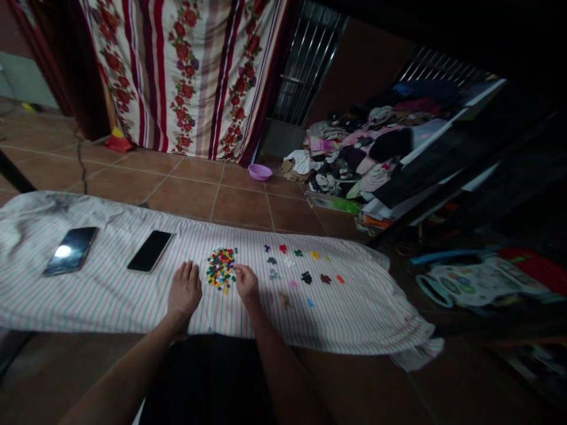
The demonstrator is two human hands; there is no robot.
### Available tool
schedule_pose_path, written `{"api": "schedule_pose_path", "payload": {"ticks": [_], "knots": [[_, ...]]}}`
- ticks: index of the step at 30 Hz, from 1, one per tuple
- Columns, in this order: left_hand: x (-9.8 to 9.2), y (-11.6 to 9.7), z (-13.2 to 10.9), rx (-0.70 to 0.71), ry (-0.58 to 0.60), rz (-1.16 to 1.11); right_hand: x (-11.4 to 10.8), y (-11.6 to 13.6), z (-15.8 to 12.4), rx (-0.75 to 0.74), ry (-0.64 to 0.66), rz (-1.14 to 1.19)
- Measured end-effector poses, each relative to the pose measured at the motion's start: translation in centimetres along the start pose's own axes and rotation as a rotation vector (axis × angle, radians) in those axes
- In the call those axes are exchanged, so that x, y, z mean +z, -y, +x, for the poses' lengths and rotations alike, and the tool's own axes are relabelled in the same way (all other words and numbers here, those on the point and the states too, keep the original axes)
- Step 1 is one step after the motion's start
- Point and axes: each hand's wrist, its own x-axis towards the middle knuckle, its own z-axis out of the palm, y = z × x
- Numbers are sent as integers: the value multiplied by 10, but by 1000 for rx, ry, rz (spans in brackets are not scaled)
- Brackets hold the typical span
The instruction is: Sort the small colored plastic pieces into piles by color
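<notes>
A mixed pile of small bright pieces (220, 268) lies on the striped cloth (177, 307). Left of the pile, my left hand (185, 289) rests flat on the cloth, fingers stretched out and nothing in it. At the pile's right edge my right hand (247, 285) is closed in a pinch; whatever its fingertips hold is too small to make out. Further right are little single-colour groups: red (283, 249), green (298, 252), yellow (314, 255), black (306, 277), brown (325, 278), grey (274, 274), orange (340, 278), blue (310, 301) and several others.
Two phones, a dark one (71, 251) and a white-edged one (150, 251), lie on the cloth at left. Beyond it, a purple basin (260, 172) stands on the tiled floor, near a flowered curtain (186, 77) and a heap of clothes (354, 153).
</notes>
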Motion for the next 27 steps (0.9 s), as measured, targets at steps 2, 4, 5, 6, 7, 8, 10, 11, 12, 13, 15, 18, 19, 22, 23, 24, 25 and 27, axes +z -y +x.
{"api": "schedule_pose_path", "payload": {"ticks": [2,4,5,6,7,8,10,11,12,13,15,18,19,22,23,24,25,27], "knots": [[-6,-11,-11,-103,-26,55,0,0,0,3,30,-22],[-10,-22,-24,-184,-18,97,0,1,0,-1,69,-40],[-12,-27,-29,-206,4,108,0,1,0,-6,84,-52],[-12,-31,-34,-222,30,115,0,2,0,-11,96,-68],[-13,-35,-39,-237,61,123,0,3,0,-15,103,-84],[-13,-38,-42,-245,101,133,-1,4,0,-19,109,-95],[-17,-41,-48,-242,190,154,-2,5,1,-31,113,-85],[-19,-42,-50,-235,235,163,-3,5,2,-38,114,-58],[-22,-43,-51,-227,276,172,-4,4,3,-44,116,-18],[-26,-44,-53,-221,312,180,-6,2,3,-44,119,28],[-32,-48,-56,-209,361,199,-10,-1,3,-15,124,106],[-37,-52,-61,-192,379,224,-15,-6,-6,43,110,117],[-38,-53,-63,-186,382,225,-17,-6,-12,42,103,102],[-40,-53,-68,-165,401,208,-22,-3,-32,-2,94,56],[-42,-52,-69,-154,408,200,-23,-1,-39,-14,96,42],[-44,-51,-70,-141,417,189,-25,2,-45,-24,104,25],[-47,-51,-72,-128,432,176,-26,4,-50,-35,117,5],[-53,-51,-74,-104,463,153,-28,9,-57,-66,163,-48]]}}
